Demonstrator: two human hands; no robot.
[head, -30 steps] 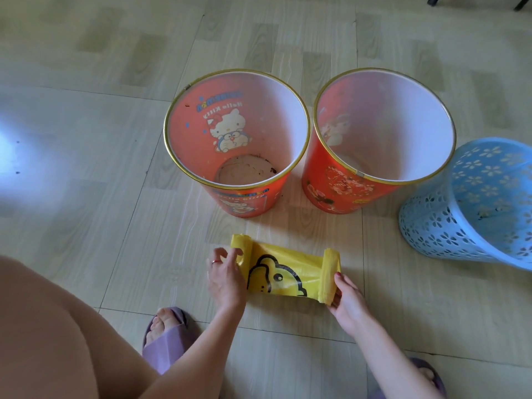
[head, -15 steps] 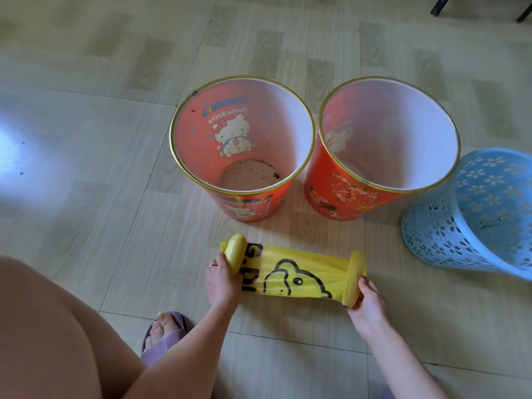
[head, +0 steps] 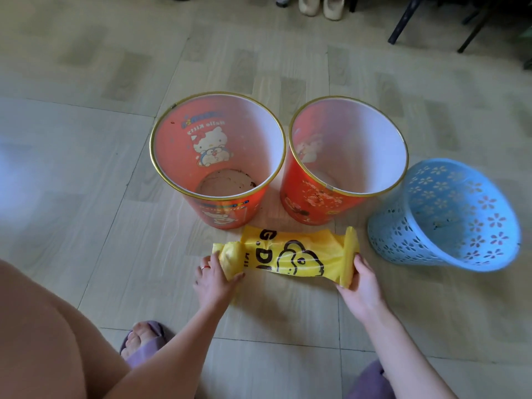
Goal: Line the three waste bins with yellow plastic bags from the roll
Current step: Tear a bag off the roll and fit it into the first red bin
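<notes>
Gripping yellow bag (head: 299,256): left hand (head: 214,279), right hand (head: 361,286) | print partly hidden

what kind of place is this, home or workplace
Most likely a home, on a tiled floor. Pale shoes stand by dark furniture legs, and a cartoon-printed waste bin suggests household use rather than a workplace.

tile floor (head: 86,139) | purple slipper (head: 144,345) near-left | 2 beige shoes (head: 321,5) far | chair legs (head: 403,21) far-right
</notes>
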